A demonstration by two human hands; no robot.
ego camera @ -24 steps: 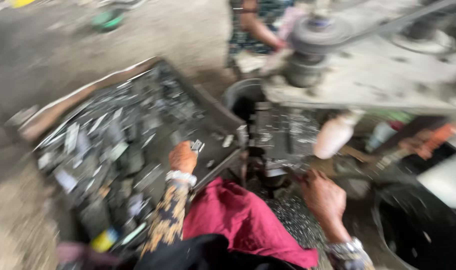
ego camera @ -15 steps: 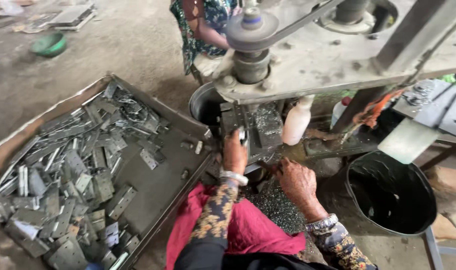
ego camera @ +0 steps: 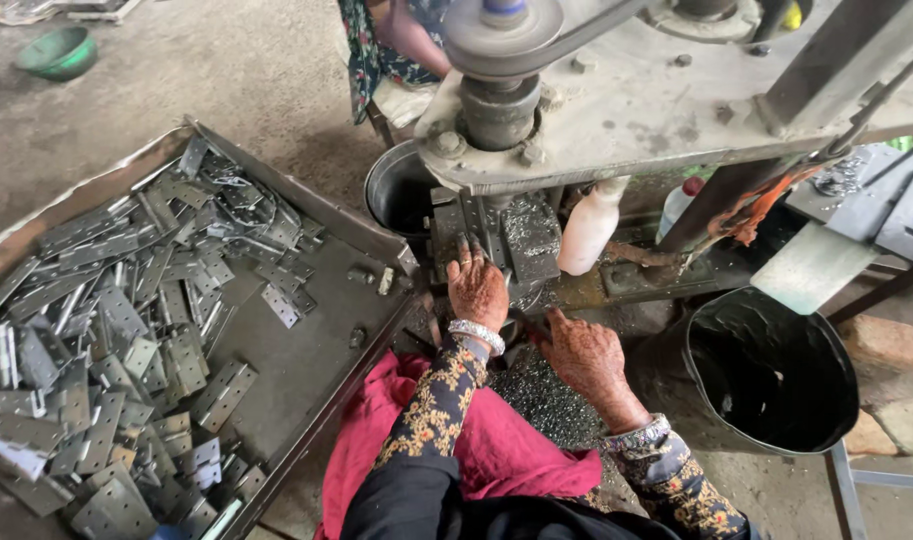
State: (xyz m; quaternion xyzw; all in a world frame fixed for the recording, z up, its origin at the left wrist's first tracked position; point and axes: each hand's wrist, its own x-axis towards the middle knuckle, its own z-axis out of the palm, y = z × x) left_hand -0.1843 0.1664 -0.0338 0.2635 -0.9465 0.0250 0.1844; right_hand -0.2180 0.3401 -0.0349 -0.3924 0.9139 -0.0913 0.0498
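My left hand (ego camera: 476, 288) reaches forward onto the shaving-covered bed (ego camera: 524, 232) of a grey belt-driven machine, fingertips under the spindle (ego camera: 498, 110). What lies under its fingers is hidden. My right hand (ego camera: 588, 358) rests palm down, fingers spread, on a heap of metal shavings (ego camera: 548, 398) beside my knee. A red cloth (ego camera: 496, 445) covers my lap. To my left stands a big shallow metal tray (ego camera: 316, 212) with several flat grey perforated plates (ego camera: 126, 330).
A white plastic bottle (ego camera: 588, 225) stands against the machine. A black bucket (ego camera: 766, 370) sits at the right, a dark pot (ego camera: 401, 190) behind the tray. Another person (ego camera: 396, 45) sits beyond the machine. Bricks (ego camera: 881, 345) lie far right, a green bowl (ego camera: 56, 50) far left.
My left hand left the tray of plates and moved right to the machine bed. My right hand stayed low by the shavings. The view swung from the tray toward the machine.
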